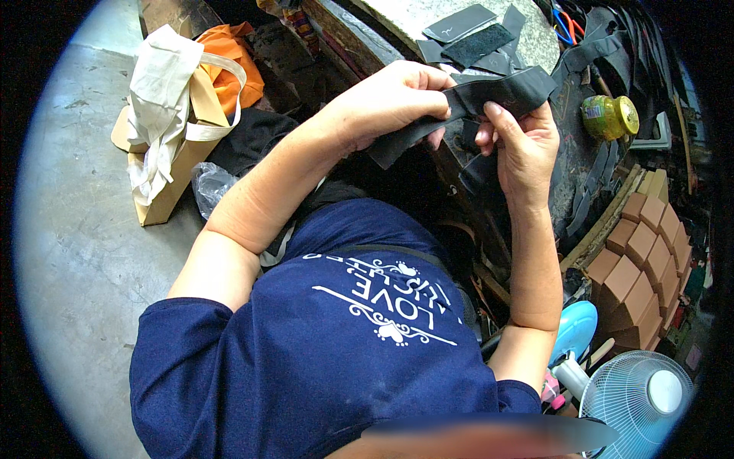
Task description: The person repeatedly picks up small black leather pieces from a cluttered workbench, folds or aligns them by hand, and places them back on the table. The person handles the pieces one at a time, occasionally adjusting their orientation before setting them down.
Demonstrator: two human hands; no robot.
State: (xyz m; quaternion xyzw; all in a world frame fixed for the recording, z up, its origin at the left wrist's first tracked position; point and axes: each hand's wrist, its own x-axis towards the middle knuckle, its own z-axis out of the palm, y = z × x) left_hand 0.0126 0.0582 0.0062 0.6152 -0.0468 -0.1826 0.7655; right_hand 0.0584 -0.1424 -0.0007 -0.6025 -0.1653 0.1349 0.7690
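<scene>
Both of my hands hold a long black strip of leather-like material (501, 92) up in front of my body, at the edge of the workbench. My left hand (397, 99) pinches it near the middle, with the fingers closed and one end hanging below them. On the other side, my right hand (527, 153) grips the folded-over part, thumb pressed on the near face and fingers curled behind. The strip bends into a loop at its right end. Just beyond it, several cut black pieces (478, 42) lie on a pale stone slab (397, 9).
A yellow-green jar (609, 117) stands to the right, with scissors (567, 27) and black strips (612, 53) farther back. Stacked brown blocks (642, 260) and a fan (638, 398) are at lower right. Leftward, a cardboard box (164, 187) bears a white cloth bag (160, 84) beside orange cloth (229, 65).
</scene>
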